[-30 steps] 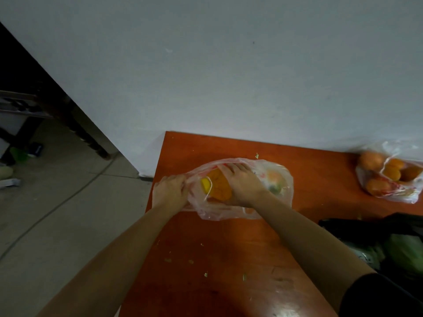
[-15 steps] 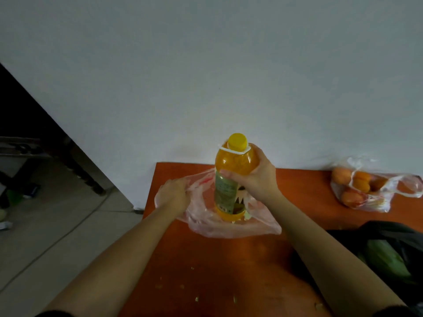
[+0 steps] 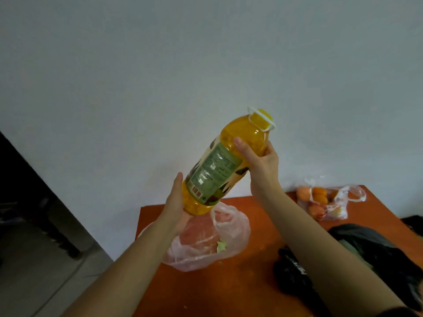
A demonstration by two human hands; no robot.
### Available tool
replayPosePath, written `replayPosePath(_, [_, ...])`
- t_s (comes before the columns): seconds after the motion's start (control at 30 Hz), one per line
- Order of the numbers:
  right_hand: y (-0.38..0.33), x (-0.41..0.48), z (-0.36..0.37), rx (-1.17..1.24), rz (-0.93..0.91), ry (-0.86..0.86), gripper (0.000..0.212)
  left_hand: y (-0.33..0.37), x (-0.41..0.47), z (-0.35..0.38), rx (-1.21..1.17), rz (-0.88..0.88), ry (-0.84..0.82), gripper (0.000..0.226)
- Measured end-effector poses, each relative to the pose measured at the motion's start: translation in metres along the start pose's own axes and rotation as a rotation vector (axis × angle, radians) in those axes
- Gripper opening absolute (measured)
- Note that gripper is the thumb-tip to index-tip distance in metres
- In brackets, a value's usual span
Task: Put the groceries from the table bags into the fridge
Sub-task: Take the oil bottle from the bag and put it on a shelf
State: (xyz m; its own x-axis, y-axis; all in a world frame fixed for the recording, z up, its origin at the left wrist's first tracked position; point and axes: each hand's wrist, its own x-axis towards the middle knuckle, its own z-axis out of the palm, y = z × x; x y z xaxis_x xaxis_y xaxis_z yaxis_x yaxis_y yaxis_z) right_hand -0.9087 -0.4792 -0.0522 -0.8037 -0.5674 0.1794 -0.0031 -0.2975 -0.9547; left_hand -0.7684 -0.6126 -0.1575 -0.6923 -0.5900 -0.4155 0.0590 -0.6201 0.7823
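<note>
While my right hand grips the juice bottle, left hand flat under its base — I'd carry it cap-up.

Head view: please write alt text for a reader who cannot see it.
Two bare hands hold a tilted orange drink bottle above a table: the right hand grips its upper part, the left hand supports its base. A limp clear bag lies below; a bag of orange fruit and a black bag lie nearby.
</note>
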Motion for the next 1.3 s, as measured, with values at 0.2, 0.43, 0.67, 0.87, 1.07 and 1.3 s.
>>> replayPosePath(0.2, [-0.017,-0.044,-0.068,-0.024,-0.073,0.093,0.079,-0.027,-0.017,0.057,0.188,0.169,0.139,0.047])
replayPosePath(0.43, [-0.062,-0.130,-0.193,-0.057,-0.128,0.410,0.089,-0.090,-0.079,0.163,0.256,0.280,-0.036,0.051])
replayPosePath(0.67, [-0.145,-0.266,-0.331,-0.012,-0.083,0.639,0.094,-0.155,-0.170,0.298,0.399,0.450,-0.343,0.052])
replayPosePath(0.87, [-0.205,-0.429,-0.453,0.025,-0.202,0.883,0.125,-0.270,-0.302,0.413,0.441,0.514,-0.624,0.028])
replayPosePath(1.07, [-0.267,-0.598,-0.569,0.016,-0.361,1.089,0.119,-0.387,-0.445,0.519,0.423,0.389,-0.917,0.036])
replayPosePath(1.3, [-0.322,-0.742,-0.663,-0.083,-0.520,1.279,0.095,-0.498,-0.578,0.633,0.434,0.356,-1.229,0.047])
